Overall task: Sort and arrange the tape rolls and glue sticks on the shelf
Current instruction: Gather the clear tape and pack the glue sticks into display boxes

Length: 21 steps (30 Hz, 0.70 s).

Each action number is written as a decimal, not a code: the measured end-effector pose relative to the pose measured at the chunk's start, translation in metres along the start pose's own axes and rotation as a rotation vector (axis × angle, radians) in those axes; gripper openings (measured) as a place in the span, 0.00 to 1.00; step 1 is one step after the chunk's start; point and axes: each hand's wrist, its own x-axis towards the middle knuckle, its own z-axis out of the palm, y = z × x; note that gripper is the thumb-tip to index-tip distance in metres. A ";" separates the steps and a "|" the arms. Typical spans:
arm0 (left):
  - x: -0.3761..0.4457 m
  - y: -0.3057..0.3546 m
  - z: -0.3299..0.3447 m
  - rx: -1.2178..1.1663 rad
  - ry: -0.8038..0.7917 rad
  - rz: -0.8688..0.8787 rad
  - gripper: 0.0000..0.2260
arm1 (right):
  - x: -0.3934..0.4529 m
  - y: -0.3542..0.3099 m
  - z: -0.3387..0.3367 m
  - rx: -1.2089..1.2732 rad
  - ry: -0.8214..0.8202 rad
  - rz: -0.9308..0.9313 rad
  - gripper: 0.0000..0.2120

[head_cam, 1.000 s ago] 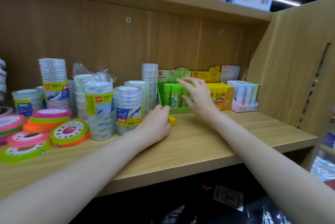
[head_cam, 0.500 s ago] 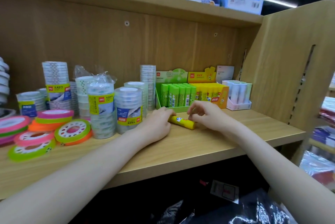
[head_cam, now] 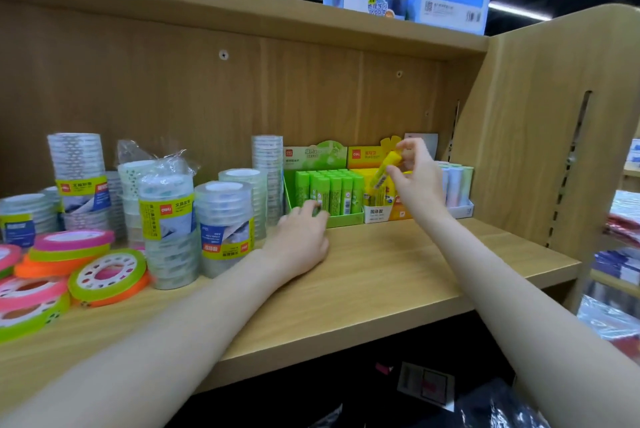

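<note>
Far left on the shelf: flat coloured tape rolls in loose, overlapping piles near the front edge, liable to slide off if nudged. Just behind and to the right, wrapped stacks of clear tape, upright and crowded together; a brush from a forearm could topple one. Next, the left hand, palm down on the board, fingers loosely curled and touching the front lip of the green glue stick box, holding nothing, perhaps steadying that box. Further right, the yellow glue stick box, already full-looking, with the right hand raised above it, wrist bent, thumb and fingertips pinching a yellow glue stick, tilted, lower end pointing into the box. Main risk, judged from here: a tilted stick catching on its neighbours, jamming or tipping them, or slipping from a light pinch and rolling away. Far right, a white tray of pale sticks, close enough to be knocked by the right wrist.
</note>
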 end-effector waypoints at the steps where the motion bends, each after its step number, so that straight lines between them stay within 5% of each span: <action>1: 0.001 -0.001 0.002 -0.009 -0.023 -0.009 0.21 | 0.005 0.004 0.006 -0.076 -0.004 -0.046 0.10; 7: 0.005 -0.007 0.005 -0.053 -0.072 -0.026 0.23 | 0.009 0.024 0.033 -0.535 -0.175 -0.166 0.10; 11: 0.004 -0.006 0.004 -0.048 -0.051 -0.045 0.22 | 0.003 0.023 0.031 -0.557 -0.137 -0.116 0.11; 16: 0.001 -0.005 0.006 -0.029 -0.034 -0.100 0.20 | -0.010 0.022 0.032 -0.725 -0.282 -0.128 0.24; 21: 0.000 -0.006 0.005 -0.070 -0.094 -0.138 0.20 | -0.006 0.015 0.029 -0.715 -0.283 -0.095 0.21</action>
